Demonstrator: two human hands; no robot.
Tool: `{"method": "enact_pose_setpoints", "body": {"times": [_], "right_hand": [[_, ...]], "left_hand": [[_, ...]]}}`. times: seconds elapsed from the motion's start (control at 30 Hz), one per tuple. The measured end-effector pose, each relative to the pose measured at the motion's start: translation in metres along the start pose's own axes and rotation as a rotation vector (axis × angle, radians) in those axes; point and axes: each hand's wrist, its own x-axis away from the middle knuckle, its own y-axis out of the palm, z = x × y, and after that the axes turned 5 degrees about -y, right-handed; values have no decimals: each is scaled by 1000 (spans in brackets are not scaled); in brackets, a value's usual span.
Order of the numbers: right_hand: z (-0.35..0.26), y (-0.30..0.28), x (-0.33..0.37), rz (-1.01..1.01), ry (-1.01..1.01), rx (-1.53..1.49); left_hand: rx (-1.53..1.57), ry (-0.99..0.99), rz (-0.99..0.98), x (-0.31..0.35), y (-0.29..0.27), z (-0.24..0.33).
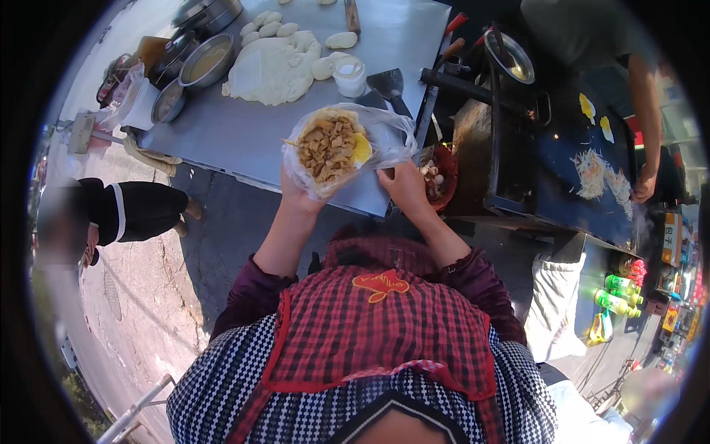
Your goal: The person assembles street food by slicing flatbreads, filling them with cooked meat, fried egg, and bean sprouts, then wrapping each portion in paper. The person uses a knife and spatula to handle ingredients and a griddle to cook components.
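Flatbread with chopped brown filling and egg sits in clear plastic bag over counter edge. Left hand: fingers gripping bag from below. Right hand: at bag's loose end; cannot tell if gripping.

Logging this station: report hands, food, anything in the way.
Left hand holding plastic bag, filled flatbread inside. Right hand at bag's edge, grip unclear. Nearest obstacles: white jar, dark scraper, just beyond bag.
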Motion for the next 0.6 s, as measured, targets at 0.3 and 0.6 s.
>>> {"method": "enact_pose_setpoints", "body": {"times": [0.3,0.6], "right_hand": [[-115,-108,-2,337,36,-685],[-194,-180,17,-208,-809,106]], "left_hand": [[104,-53,-35,-2,-10,-4],[152,-185,-201,-27,-1,-43]]}}
